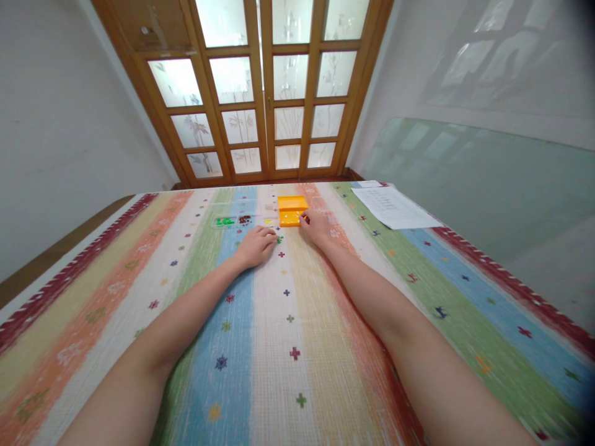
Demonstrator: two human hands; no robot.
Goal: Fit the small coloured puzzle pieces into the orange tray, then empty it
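An orange-yellow box (293, 202) lies opened out on the striped cloth, with small pale pieces in its front half. My right hand (316, 228) is at the box's right front edge, thumb and fingers pinched together. A dark red speck shows at the fingertips, too small to name. My left hand (257, 246) rests palm down on the cloth, left of the box, its fingers stretched loosely to the right. Small green pieces (279, 239) lie just beyond those fingertips. Behind the left hand are a heap of green pieces (225, 221), dark red pieces (244, 219) and a few yellow pieces (268, 221).
The heaps seem to sit in a clear plastic tray (214, 222). Another clear piece (320, 203) lies right of the box. Printed paper sheets (395, 207) are at the far right. The table's back edge faces wooden glazed doors (266, 124); a glass panel (488, 179) leans at right.
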